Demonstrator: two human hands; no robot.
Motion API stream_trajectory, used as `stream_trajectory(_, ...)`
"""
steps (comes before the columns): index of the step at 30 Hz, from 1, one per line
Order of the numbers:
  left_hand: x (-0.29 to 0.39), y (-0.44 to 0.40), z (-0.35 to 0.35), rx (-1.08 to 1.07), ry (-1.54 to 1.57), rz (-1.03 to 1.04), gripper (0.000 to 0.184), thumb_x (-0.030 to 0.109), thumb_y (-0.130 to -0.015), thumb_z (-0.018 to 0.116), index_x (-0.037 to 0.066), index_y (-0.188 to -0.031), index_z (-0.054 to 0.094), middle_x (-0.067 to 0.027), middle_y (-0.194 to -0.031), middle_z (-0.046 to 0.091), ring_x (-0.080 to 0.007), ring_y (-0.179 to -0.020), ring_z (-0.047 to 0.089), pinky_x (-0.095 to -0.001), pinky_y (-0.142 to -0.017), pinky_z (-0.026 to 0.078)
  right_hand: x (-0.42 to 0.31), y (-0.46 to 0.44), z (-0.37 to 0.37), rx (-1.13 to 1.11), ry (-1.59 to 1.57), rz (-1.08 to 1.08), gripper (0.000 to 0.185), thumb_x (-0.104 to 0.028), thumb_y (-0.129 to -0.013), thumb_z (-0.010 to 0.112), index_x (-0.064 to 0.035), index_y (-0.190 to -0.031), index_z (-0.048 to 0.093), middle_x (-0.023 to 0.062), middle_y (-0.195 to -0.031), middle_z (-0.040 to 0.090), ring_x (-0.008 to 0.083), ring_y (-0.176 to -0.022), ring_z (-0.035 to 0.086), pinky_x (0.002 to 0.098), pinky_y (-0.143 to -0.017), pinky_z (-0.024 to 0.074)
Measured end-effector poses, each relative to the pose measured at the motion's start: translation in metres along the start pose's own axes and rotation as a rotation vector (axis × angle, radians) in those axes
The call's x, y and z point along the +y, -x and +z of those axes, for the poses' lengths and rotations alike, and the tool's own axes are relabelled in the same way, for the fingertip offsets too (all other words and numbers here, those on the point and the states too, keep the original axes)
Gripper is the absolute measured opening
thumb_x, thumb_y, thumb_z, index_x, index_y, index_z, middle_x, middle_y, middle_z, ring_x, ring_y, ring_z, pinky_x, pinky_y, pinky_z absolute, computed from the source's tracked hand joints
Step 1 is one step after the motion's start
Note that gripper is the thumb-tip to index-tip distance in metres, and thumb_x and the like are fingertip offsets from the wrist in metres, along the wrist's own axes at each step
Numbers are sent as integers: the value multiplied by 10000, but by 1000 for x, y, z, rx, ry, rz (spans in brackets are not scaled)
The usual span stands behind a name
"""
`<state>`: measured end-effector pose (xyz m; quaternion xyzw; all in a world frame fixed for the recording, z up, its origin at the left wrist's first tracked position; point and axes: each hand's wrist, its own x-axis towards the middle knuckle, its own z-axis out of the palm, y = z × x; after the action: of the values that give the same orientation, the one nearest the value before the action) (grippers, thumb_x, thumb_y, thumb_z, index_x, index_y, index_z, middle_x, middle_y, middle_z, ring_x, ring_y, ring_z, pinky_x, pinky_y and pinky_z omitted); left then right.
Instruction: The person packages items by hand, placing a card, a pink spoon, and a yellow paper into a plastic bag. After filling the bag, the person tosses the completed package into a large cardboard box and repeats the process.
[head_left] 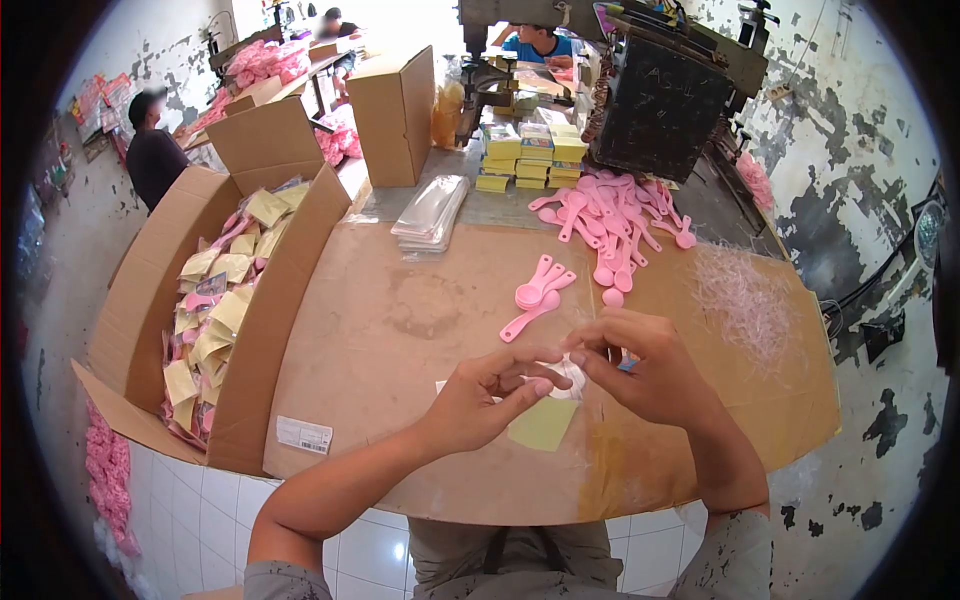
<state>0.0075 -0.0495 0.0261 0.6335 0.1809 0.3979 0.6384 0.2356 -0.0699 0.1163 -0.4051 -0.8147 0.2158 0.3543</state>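
My left hand (500, 392) and my right hand (638, 362) meet over the middle of the cardboard-covered table. Between their fingertips is a crumpled, clear plastic bag (573, 378), partly hidden by the fingers. My right thumb and forefinger pinch its upper edge, while the curled fingers of my left hand hold its other side. A pale yellow-green card (545, 425) shows just below my left thumb; whether it is inside the bag I cannot make out. Beyond my hands lie several pink measuring spoons (540, 290) in a small group.
A large pile of pink spoons (620, 220) lies farther back, before stacked yellow cards (530, 155). Flat clear bags (430, 215) lie left of it. An open carton (235, 400) of packed spoons stands at left. Plastic shreds (745, 305) lie right, near a dark machine (655, 100). Other people sit behind.
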Motion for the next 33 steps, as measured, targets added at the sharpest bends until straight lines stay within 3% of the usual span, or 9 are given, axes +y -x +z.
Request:
stream_trajectory(5,-3,-2,-1,83,21,-76,326,86,-1066,591,9,-1382,572,-163,-1140,752,-188,-1088,718,-295,-892,586,9,-4,8,36,-37,93,188,-37,-893,729,-31,-1081,721,65,-827,636,180,-736,621,319,-650,499)
stream_trajectory(8,-3,-2,-5,113,-51,-136,354,76,-1057,608,4,-1400,561,-157,-1068,772,-148,-1013,728,-269,-836,591,26,-4,29,276,194,-176,201,-47,-859,766,-60,-1053,715,62,-929,642,240,-864,640,365,-737,508)
stream_trajectory(11,-5,-1,-4,143,-159,-82,381,60,-1036,630,-9,-1405,561,-135,-1017,784,-117,-922,731,-256,-776,585,27,-4,34,259,378,-327,233,-64,-792,808,-74,-1000,701,59,-998,632,271,-969,628,382,-810,490)
stream_trajectory(20,-9,6,0,150,-586,46,502,78,-956,715,-37,-1419,555,-162,-924,776,-155,-659,726,-270,-617,569,22,-9,51,125,752,-424,132,-45,-771,731,-57,-887,671,58,-957,632,255,-926,636,374,-826,472)
stream_trajectory(23,-12,4,-1,108,-599,23,492,94,-967,712,-38,-1416,559,-170,-941,772,-163,-660,726,-277,-624,574,27,-12,50,72,692,-293,126,-47,-775,714,-59,-876,641,81,-939,614,266,-885,618,375,-776,467)
stream_trajectory(26,-5,1,-2,103,-437,-86,444,93,-999,682,-27,-1411,570,-150,-991,781,-138,-774,735,-277,-692,586,49,-10,36,331,561,-198,104,-65,-841,708,-64,-882,612,61,-908,607,204,-839,605,340,-718,457)
stream_trajectory(30,-6,-3,-8,149,-101,-163,362,111,-1054,616,-3,-1396,580,-132,-1059,781,-127,-966,733,-284,-818,594,71,39,-78,110,-489,471,103,-159,-1007,618,-59,-1004,594,-4,-733,553,68,-574,525,227,-509,419)
stream_trajectory(31,-8,-4,-10,165,-31,-177,345,131,-1066,602,0,-1385,585,-131,-1069,779,-126,-988,728,-286,-831,590,85,68,-120,68,-612,483,119,-163,-1005,606,-65,-942,582,-23,-689,521,66,-538,521,227,-468,428)
stream_trajectory(33,-4,-6,-12,187,13,-182,334,149,-1080,579,-2,-1378,584,-134,-1088,775,-127,-993,726,-285,-844,586,148,121,-175,191,-1052,166,138,-130,-1029,569,-21,-1107,603,24,-791,621,113,-676,645,258,-601,534)
